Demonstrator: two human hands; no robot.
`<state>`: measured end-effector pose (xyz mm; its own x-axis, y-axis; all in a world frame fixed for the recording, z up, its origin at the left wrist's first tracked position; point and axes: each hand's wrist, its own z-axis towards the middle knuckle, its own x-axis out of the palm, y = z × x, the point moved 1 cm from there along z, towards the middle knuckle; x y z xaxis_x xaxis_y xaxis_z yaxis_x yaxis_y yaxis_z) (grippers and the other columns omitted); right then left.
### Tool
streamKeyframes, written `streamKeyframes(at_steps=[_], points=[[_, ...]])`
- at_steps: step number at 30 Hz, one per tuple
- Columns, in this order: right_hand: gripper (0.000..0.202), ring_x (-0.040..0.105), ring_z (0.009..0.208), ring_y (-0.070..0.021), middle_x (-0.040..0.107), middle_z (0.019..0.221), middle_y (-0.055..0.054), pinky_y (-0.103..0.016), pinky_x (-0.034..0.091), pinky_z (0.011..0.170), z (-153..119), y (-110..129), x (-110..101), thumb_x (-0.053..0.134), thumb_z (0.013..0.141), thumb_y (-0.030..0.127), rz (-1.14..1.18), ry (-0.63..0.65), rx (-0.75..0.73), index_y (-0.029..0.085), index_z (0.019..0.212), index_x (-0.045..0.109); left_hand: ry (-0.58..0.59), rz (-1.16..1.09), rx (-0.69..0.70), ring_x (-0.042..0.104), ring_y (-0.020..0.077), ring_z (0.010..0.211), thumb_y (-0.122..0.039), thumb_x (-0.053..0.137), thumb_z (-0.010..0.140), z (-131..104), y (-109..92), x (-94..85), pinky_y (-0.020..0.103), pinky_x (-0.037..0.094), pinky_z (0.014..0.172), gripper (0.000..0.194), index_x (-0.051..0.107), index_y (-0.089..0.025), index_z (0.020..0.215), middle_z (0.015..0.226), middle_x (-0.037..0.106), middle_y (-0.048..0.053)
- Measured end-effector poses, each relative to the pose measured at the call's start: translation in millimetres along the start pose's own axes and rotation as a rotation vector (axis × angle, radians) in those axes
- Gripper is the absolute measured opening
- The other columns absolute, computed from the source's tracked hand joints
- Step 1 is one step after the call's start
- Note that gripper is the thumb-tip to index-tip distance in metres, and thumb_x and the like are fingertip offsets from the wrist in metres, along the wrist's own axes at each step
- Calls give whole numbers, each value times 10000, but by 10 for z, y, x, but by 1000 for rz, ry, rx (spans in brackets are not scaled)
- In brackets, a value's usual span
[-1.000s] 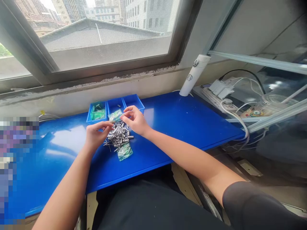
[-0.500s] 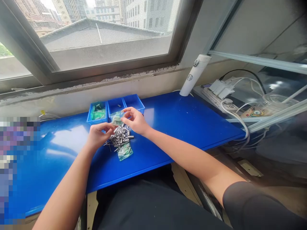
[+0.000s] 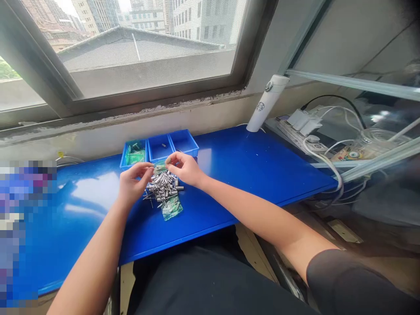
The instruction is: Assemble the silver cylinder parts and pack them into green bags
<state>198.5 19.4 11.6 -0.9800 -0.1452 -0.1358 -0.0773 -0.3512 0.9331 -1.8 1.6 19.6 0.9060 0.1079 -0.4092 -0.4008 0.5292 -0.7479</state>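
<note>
A small green plastic bag [image 3: 160, 166] hangs between my hands above a heap of metal pins and cylinders [image 3: 162, 186]. My right hand [image 3: 185, 168] is closed, thumb and finger pinched on the bag's right side. On the bag's left, my left hand [image 3: 134, 179] is also pinched closed, its fingertips at the bag's edge. Whether a small part sits between those fingertips is too small to make out. Another green bag [image 3: 172, 208] lies flat at the near side of the heap. Behind my hands stand three blue bins; the left bin [image 3: 126, 164] contains green bags.
The middle bin [image 3: 155, 153] has a small metal part in it, beside the right bin [image 3: 183, 140]. A white flask [image 3: 267, 105] stands at the back of the blue table [image 3: 249, 175]. Chargers and cables [image 3: 306, 124] lie on the right, beyond a metal frame.
The bag has come down slightly toward the heap, and my right hand has lowered with it. My left hand's fingers have lifted a little off the pins.
</note>
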Motion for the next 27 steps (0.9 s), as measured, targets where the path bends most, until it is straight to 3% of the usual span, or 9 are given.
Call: streamKeyframes(at_steps=[8,20,27], points=[[184,634,795,-145,714,864,-31,-292,509,743,-28,78,-12,713,785,340,-22,63,6,180,875,701,-73,92,11,600,111,520,-321,664,845,-12,17,-8,231,498,524,143,711,-186,860,652,665,-4],[201,589,644,-124,677,704,-3,-272,472,648,-18,1,16,716,807,342,-47,37,22,176,910,761,-60,96,-18,597,117,523,-319,677,819,-7,-13,-10,241,489,534,131,698,-189,819,647,668,-5],[199,617,695,-124,717,784,-28,-255,482,667,-11,22,2,692,842,324,-80,56,-6,163,936,761,-39,92,-41,594,113,521,-350,654,833,-4,15,-17,238,491,532,180,708,-180,851,638,660,-7]])
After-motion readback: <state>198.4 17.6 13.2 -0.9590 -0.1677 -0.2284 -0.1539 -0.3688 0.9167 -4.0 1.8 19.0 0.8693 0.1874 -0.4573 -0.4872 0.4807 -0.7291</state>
